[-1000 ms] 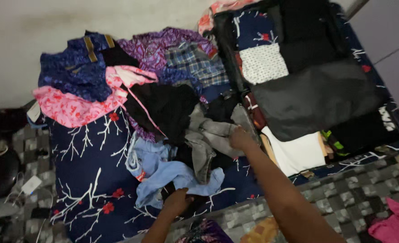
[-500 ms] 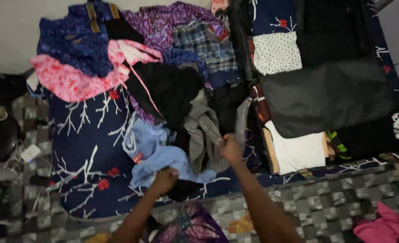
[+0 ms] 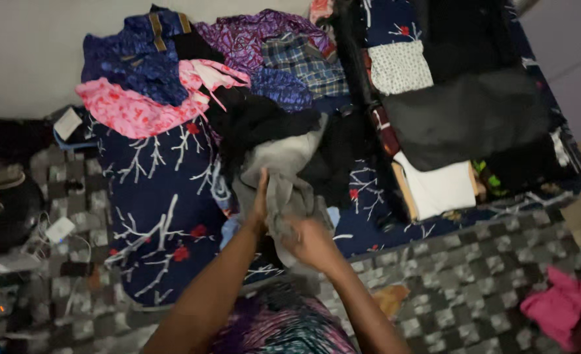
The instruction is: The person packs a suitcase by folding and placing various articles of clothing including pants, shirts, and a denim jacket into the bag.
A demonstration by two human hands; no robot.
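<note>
Both hands hold a grey garment [image 3: 282, 172] lifted off the clothes pile on a navy bedsheet with white branches and red flowers [image 3: 156, 210]. My left hand [image 3: 260, 200] grips its left side, fingers up along the cloth. Lower and nearer me, my right hand [image 3: 311, 244] clutches its bottom part. Behind the garment lies a black piece of clothing [image 3: 254, 121]. A bit of light blue cloth [image 3: 230, 229] peeks out beneath my left forearm.
Pink [image 3: 133, 108], dark blue [image 3: 136, 62], purple [image 3: 258, 33] and plaid [image 3: 303, 59] clothes are heaped at the back. An open suitcase [image 3: 467, 111] with folded clothes lies right. A checkered floor mat [image 3: 474, 282] carries a pink cloth [image 3: 559, 305]; cables and a charger [image 3: 58, 229] sit left.
Both hands came together on the grey garment and raised it off the pile; the left hand let go of the light blue cloth. The view shifted slightly right.
</note>
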